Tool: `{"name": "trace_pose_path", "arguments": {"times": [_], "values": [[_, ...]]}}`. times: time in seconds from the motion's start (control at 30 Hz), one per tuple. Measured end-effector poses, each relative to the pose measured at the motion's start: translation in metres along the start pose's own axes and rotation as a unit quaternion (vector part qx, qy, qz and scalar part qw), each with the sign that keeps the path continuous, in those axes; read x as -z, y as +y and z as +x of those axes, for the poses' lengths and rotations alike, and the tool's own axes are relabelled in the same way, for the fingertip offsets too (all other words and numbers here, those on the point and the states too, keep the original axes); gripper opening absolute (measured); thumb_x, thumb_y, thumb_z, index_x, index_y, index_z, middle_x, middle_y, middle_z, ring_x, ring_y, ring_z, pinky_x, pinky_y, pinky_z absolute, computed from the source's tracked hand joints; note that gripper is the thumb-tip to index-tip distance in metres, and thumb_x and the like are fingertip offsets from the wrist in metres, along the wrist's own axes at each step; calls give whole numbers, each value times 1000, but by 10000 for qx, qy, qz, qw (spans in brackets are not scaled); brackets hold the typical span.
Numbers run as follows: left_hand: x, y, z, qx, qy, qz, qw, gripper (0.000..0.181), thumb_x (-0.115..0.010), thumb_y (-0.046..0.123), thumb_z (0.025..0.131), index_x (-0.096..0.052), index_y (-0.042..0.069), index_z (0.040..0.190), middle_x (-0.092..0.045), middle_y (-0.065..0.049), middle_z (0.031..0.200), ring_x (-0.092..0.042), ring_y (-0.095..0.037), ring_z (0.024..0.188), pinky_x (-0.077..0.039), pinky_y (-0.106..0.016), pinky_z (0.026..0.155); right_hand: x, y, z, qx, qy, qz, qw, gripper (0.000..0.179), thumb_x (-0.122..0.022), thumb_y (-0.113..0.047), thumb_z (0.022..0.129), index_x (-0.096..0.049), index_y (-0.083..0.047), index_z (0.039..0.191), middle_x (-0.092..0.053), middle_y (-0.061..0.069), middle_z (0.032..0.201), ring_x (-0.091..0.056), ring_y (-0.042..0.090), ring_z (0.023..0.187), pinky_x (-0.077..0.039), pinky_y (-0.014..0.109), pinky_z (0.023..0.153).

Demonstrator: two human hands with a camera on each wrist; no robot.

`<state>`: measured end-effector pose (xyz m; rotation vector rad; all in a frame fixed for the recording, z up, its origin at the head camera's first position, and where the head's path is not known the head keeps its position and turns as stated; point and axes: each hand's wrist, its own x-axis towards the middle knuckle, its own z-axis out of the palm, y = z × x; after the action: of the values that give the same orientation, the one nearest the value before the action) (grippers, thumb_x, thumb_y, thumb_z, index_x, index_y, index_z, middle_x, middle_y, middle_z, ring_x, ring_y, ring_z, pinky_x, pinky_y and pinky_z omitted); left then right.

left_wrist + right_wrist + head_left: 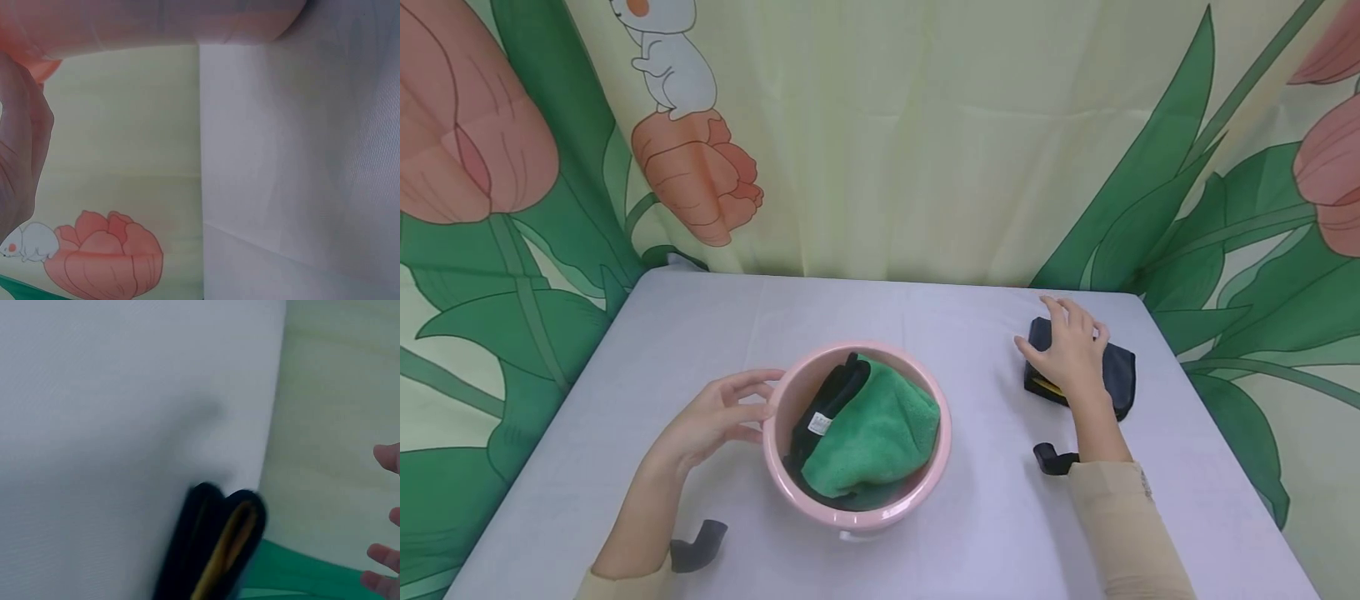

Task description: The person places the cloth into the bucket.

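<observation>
A pink bucket (942, 433) stands mid-table in the head view. Inside it lie a crumpled green cloth (880, 425) and a black bundle with a white tag (841, 392). My left hand (718, 417) is at the bucket's left side, its extended fingers touching the outside near the rim. At the right, my right hand (1071, 346) hovers with spread fingers over a dark navy folded item with a yellow inner layer (1118, 375), which it partly hides. In the right wrist view the fingers (384, 556) are apart from this folded item (209, 544).
A white cloth covers the table (985, 517). A printed curtain (925, 150) hangs along its back edge. Black curved wrist-worn pieces show beside the left forearm (640, 517) and the right sleeve (1120, 517).
</observation>
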<state>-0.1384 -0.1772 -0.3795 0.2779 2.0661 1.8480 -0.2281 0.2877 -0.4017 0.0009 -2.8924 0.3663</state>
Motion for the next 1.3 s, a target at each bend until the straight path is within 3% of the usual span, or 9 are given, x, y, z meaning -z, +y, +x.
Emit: {"name": "trace_pose_path", "arguments": {"times": [0.13,0.3,0.67,0.93,1.3], "values": [[0,-1,0,25,5,-5,10000,53,-65,13,82,-46,-1,129,-56,-15,98,-62,-23,86,-55,-43,68,-14,25,-3,-489,-513,-77,9975,85,-55,-53,82,-16,-12,145,-19,27,141,-15,47,127,-8,69,96],[0,-1,0,33,26,-4,10000,53,-65,13,82,-46,-1,129,-55,-15,98,-62,-23,85,-55,-43,68,-28,45,-7,-760,-1003,-95,9920,93,-56,-57,79,-12,-9,145,-14,33,140,-11,52,126,-5,72,95],[1,-2,1,13,29,7,10000,53,-65,13,82,-46,-1,129,-56,-15,98,-63,-24,85,-55,-43,67,-35,52,-14,-828,-1853,-138,9791,104,-52,-69,75,-11,-3,144,-13,37,137,-13,59,122,-4,75,92],[0,-1,0,28,47,19,10000,53,-66,13,81,-46,0,129,-56,-15,99,-62,-25,86,-55,-43,68,-38,50,-10,-827,-2068,-213,9747,91,-54,-55,81,-16,3,141,-13,39,135,-12,61,121,-4,75,92],[0,0,0,40,18,3,10000,53,-66,13,82,-46,-1,130,-56,-16,99,-63,-23,84,-55,-43,68,-37,49,-7,-671,-1977,-320,9774,67,-53,-27,89,-21,6,138,-18,39,133,-18,60,118,-10,71,91]]}}
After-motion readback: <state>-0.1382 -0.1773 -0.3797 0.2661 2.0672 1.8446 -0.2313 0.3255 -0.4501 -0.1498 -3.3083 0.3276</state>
